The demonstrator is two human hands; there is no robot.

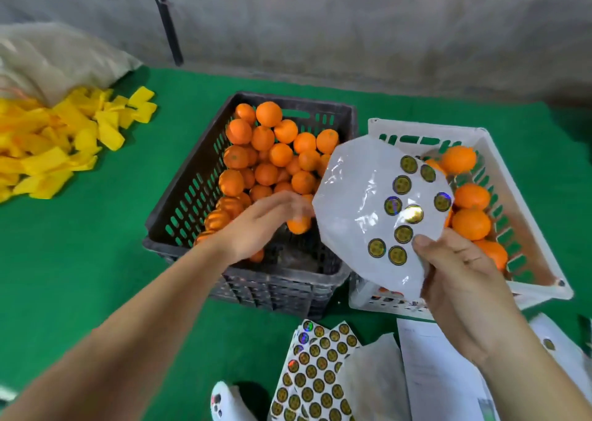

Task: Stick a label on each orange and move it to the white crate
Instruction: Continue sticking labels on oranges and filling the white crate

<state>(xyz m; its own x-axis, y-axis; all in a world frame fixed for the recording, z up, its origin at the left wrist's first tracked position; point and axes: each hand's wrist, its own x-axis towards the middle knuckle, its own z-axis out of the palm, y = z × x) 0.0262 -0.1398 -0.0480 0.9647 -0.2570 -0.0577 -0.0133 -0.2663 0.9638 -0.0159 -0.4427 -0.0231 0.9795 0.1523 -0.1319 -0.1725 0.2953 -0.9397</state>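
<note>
In the head view, a black crate (256, 177) sits on a green mat (96, 228) and serves as the landmark here. It is heaped with unlabelled oranges (269, 151), piled high toward its far side and thinning toward its near side, where some dark floor of the crate shows.

The left hand (259, 225) reaches into the near part of the black crate, fingers curled down over one orange (299, 223) close to the crate's right wall; the fingertips are blurred, so how firmly it grips that orange cannot be told.

Just to the right of the black crate stands the white crate (525, 228), touching or nearly touching it. Several oranges (471, 223) lie inside it along its far and right walls.

Held above the gap between the two crates is a sticker sheet (368, 209), mostly bare backing with about ten round gold labels (403, 234) left on it. The right hand (464, 289) pinches its lower right corner, thumb on top.

In front of the black crate, full sheets of labels (317, 379) lie on the mat, with white papers (432, 372) beside them. Far left of the black crate is a heap of yellow pieces (57, 142), with a pale sack (57, 58) behind it.
</note>
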